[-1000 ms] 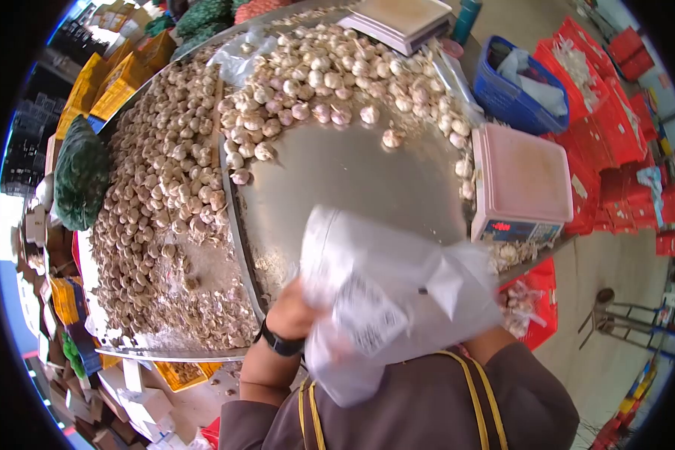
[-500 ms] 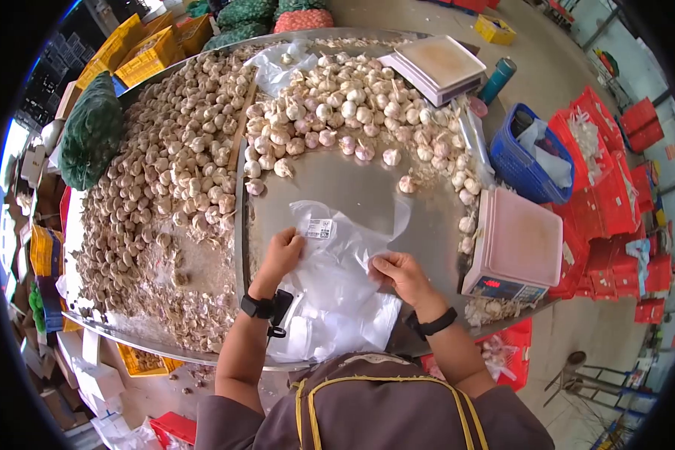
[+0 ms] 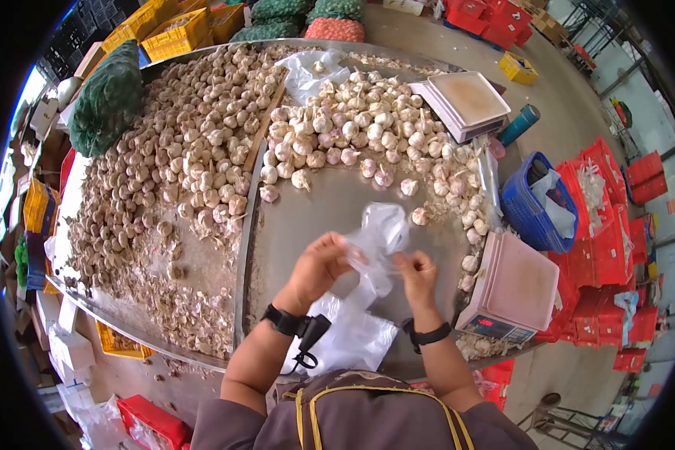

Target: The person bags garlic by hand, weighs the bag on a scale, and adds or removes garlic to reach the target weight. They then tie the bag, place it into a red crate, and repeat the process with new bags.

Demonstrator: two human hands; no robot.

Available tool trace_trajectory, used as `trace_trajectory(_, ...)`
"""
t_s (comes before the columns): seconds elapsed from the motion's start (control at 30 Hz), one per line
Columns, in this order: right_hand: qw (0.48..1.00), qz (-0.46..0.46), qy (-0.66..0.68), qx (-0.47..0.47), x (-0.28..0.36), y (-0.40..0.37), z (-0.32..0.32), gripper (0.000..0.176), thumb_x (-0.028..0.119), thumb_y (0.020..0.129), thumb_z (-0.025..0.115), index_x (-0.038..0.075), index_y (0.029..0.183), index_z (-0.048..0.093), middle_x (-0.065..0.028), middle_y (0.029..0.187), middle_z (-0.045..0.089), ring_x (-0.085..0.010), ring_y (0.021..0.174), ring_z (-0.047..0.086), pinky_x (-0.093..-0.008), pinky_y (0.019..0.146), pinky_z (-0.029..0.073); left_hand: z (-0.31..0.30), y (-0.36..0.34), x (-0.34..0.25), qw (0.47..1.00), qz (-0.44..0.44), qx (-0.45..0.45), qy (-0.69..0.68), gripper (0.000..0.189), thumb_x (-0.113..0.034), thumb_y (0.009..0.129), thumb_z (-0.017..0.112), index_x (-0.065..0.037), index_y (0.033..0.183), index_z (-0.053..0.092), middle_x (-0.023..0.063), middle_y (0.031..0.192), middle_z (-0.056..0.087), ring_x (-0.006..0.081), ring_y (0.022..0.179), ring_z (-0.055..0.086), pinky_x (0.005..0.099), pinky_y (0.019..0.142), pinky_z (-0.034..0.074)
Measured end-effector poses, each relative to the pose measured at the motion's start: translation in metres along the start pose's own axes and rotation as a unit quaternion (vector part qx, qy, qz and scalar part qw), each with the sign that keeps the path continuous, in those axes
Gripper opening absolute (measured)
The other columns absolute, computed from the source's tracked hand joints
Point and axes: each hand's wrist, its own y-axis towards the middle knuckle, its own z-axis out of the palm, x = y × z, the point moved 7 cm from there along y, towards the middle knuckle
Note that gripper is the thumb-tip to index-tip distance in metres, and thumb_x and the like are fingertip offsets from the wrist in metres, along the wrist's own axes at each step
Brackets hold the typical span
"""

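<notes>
Here's the bag [image 3: 381, 229], clear plastic, bunched up between both hands over the bare steel middle of the table [image 3: 330, 206]; its lower part drapes toward the near edge at six o'clock; left hand [image 3: 316, 268] has fingers curled and pinching the film at the bag's nine o'clock; right hand [image 3: 418, 271] has fingertips pressed together on the film at four o'clock; both grips closed on plastic. At twelve o'clock, garlic [image 3: 352, 127] is heaped in an arc, with a looser heap at ten; at three o'clock, a pink scale [image 3: 519, 281] sits on the table's edge, garlic just beside it; beyond it is a blue basket [image 3: 529, 217], then red crates [image 3: 615, 225] on the floor; far at ten o'clock lies a green sack [image 3: 109, 105].
</notes>
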Motion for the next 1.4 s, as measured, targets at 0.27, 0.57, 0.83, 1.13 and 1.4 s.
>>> trace_trajectory(0.27,0.980,-0.025,-0.198,-0.015,-0.058,-0.004,-0.066,0.020,0.018,0.076,0.072,0.004,0.080,0.059,-0.0042,0.067,0.059,-0.0128,0.064,0.058,-0.0266,0.062,0.048,-0.049,0.010,-0.011,0.992,0.023,-0.079,-0.092,0.008,-0.014,0.093,0.050,-0.010,0.087,0.053,-0.0038,0.065,0.043,0.0092,0.055,0.043,0.0244,0.048,0.036)
trace_trajectory(0.57,0.982,0.048,0.081,0.164,-0.031,0.000,-0.002,0.026,0.021,0.096,0.044,0.001,0.097,0.061,-0.0089,0.080,0.066,-0.0208,0.075,0.065,-0.0320,0.071,0.052,-0.053,0.000,0.021,0.990,0.025,-0.067,0.123,0.019,-0.025,0.097,0.050,-0.006,0.096,0.054,0.0019,0.076,0.053,0.0142,0.067,0.054,0.0282,0.059,0.046)
trace_trajectory(0.83,0.923,0.179,0.225,-0.256,-0.026,0.062,-0.218,0.031,0.025,0.091,0.039,0.005,0.087,0.061,-0.0084,0.085,0.063,-0.0209,0.076,0.062,-0.0362,0.065,0.052,-0.152,-0.113,0.136,0.767,-0.140,0.045,0.624,0.023,-0.028,0.084,0.061,-0.005,0.090,0.061,0.0177,0.081,0.065,0.0353,0.080,0.064,0.0428,0.068,0.050)
trace_trajectory(1.13,0.951,0.018,0.269,-0.151,0.017,0.116,-0.245,0.022,0.027,0.091,0.053,0.007,0.094,0.062,-0.0072,0.092,0.063,-0.0227,0.084,0.062,-0.0394,0.077,0.052,-0.051,-0.048,0.182,0.797,-0.076,0.177,0.573,0.044,-0.046,0.093,0.050,-0.005,0.095,0.068,0.0171,0.083,0.069,0.0285,0.082,0.067,0.0411,0.075,0.049)
trace_trajectory(1.4,0.939,-0.081,0.197,-0.271,0.118,0.096,-0.294,0.018,0.027,0.090,0.052,0.010,0.086,0.056,-0.0016,0.085,0.058,-0.0178,0.078,0.060,-0.0355,0.073,0.052,-0.100,-0.080,0.220,0.684,-0.202,0.296,0.635,0.051,-0.050,0.090,0.053,-0.003,0.104,0.066,0.0204,0.100,0.066,0.0327,0.095,0.063,0.0404,0.082,0.049)
